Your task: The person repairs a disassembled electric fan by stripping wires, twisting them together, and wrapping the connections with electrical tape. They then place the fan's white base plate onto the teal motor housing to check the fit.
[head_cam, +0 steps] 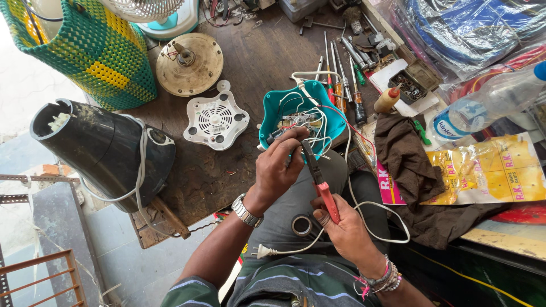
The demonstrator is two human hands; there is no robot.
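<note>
A teal plastic appliance base [273, 116] lies open at the bench edge, with white and red wires and a small motor inside. My left hand [278, 167] pinches wires at its near rim. My right hand [341, 227] grips red-handled pliers [321, 185], whose dark jaws point up at the wires beside my left fingers. A white power cord [369, 204] loops from the base across my lap to a plug [259, 251]. A roll of black tape [301, 225] rests on my lap.
A white vented cover [216, 120] and a round metal motor plate [189, 63] lie left of the base. A black appliance body [102, 150] lies on its side at the left. Several screwdrivers [341, 79], a brown cloth [406, 162], a plastic bottle [489, 102] and a green-yellow woven basket [85, 45] surround them.
</note>
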